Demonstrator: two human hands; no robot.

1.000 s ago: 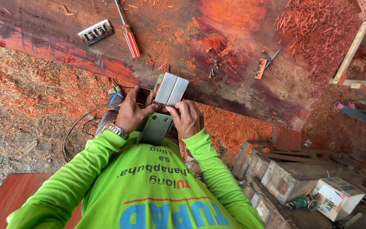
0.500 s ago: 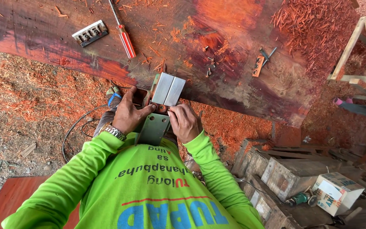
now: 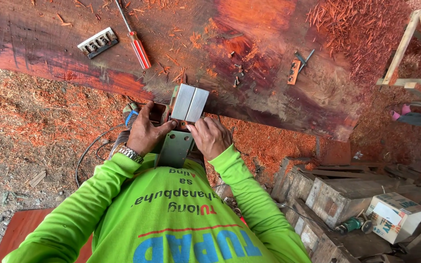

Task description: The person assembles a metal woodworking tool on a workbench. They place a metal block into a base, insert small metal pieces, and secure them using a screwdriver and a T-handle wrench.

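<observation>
An electric planer (image 3: 189, 102) lies upside down at the near edge of a big red wooden slab (image 3: 249, 29), its two bright metal sole plates facing up and its green body (image 3: 175, 148) toward me. My left hand (image 3: 144, 134), with a metal watch on the wrist, grips the planer's left side. My right hand (image 3: 211, 138) holds the right side, its fingertips pressed at the gap just below the plates. What the fingers touch there is hidden.
On the slab lie a red-handled screwdriver (image 3: 135, 44), a slotted metal plate (image 3: 97, 42), an orange bracket (image 3: 296, 71) and loose screws (image 3: 237, 78). Red shavings cover the ground. A wooden frame (image 3: 415, 48) stands right; crates, a cardboard box (image 3: 395, 216) and a green grinder (image 3: 352, 225) sit lower right.
Both hands stay on the planer with only small finger shifts. The view has drifted slightly, so the slab sits a little higher in frame.
</observation>
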